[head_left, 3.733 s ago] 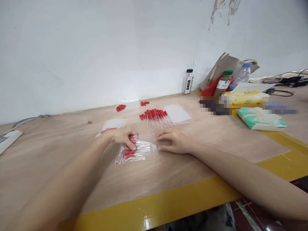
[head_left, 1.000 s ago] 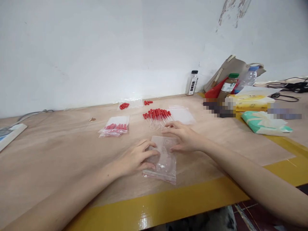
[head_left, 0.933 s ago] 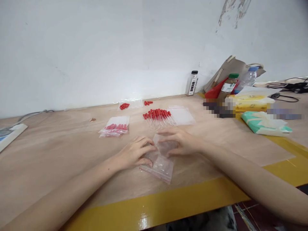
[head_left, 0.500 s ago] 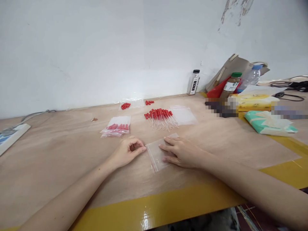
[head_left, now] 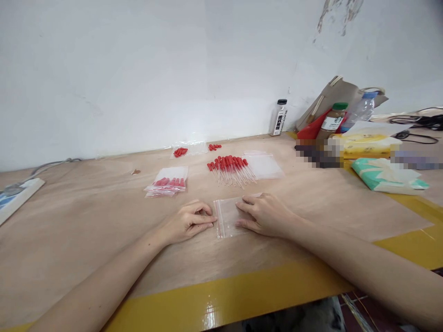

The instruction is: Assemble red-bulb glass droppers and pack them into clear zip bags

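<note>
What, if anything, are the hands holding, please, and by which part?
The left hand meets the clear bag at its zip edge; whether gripping is unclear. The right hand lies on its other end.

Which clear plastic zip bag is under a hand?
The flat clear plastic zip bag partly under the right hand, its red-lined end toward the left hand; other bags lie farther back, untouched.

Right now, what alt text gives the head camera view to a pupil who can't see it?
A person's right hand rests on a clear zip bag, left hand at its zip edge. Beyond lie red-topped droppers and, to their left, bags with red contents.
</note>
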`<state>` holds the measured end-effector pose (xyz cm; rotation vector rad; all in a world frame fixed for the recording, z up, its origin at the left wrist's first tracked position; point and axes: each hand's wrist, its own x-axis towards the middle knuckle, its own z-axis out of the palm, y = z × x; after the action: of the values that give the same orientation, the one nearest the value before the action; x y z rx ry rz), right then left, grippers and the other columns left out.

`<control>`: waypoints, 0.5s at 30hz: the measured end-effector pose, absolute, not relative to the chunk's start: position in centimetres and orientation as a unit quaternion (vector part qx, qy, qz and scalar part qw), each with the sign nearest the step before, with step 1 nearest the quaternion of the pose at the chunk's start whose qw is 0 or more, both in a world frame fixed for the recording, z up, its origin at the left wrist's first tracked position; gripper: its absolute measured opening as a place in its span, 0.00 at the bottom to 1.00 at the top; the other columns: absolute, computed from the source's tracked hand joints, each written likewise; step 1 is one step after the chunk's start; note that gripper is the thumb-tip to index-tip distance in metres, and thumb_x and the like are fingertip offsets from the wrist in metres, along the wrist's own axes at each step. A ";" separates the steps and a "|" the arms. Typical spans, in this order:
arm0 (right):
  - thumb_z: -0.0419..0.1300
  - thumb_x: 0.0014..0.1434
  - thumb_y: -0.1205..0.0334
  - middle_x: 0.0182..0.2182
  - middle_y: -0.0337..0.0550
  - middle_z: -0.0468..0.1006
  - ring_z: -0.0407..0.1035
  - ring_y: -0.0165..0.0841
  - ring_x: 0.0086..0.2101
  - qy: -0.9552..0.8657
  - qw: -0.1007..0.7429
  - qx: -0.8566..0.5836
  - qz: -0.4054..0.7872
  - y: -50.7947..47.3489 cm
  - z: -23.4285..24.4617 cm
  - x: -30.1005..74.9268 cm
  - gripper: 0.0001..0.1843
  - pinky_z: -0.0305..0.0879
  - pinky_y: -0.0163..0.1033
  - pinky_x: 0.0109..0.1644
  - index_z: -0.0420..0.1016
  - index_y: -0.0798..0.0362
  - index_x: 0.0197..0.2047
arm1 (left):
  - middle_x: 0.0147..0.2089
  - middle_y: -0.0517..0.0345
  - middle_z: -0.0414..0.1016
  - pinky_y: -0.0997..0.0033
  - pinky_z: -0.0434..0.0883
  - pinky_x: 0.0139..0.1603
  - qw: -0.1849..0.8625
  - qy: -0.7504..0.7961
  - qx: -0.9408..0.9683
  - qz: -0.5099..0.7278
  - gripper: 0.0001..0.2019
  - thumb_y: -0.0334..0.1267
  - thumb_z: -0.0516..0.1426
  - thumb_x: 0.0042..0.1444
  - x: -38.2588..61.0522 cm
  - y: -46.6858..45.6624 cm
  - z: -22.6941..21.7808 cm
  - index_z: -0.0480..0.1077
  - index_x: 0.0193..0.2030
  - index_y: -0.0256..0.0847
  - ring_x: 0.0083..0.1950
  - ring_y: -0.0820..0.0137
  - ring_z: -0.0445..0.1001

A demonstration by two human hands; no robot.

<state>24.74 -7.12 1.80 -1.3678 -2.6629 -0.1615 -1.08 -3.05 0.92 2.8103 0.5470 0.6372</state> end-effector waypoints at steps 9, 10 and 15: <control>0.48 0.57 0.44 0.41 0.51 0.73 0.67 0.41 0.41 -0.889 0.129 -0.439 -0.028 -6.8 1.2 24.8 0.25 0.58 0.46 0.44 0.71 0.54 0.45 | 0.47 0.49 0.69 0.61 0.65 0.52 0.031 0.155 0.970 0.185 0.15 0.36 0.53 0.57 -0.5 -3.5 1.4 0.68 0.51 0.42 0.51 0.65 0.65; 0.49 0.57 0.44 0.42 0.51 0.73 0.67 0.42 0.42 -0.887 0.140 -0.439 -0.016 -6.7 1.0 24.8 0.25 0.59 0.46 0.45 0.71 0.54 0.45 | 0.47 0.49 0.69 0.60 0.65 0.51 0.021 0.167 0.969 0.181 0.14 0.38 0.53 0.57 -0.5 -3.5 1.4 0.69 0.50 0.42 0.51 0.64 0.65; 0.55 0.51 0.43 0.50 0.51 0.69 0.65 0.40 0.48 -0.878 0.213 -0.415 0.107 -5.7 0.2 25.7 0.29 0.59 0.45 0.51 0.70 0.54 0.49 | 0.46 0.47 0.68 0.61 0.66 0.50 0.055 0.194 0.965 0.166 0.15 0.39 0.52 0.57 -0.3 -3.7 1.1 0.67 0.50 0.38 0.50 0.64 0.66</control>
<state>25.70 -5.66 0.20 -1.1508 -2.4378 0.2974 -0.29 -3.70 1.12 2.9308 0.5878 0.5038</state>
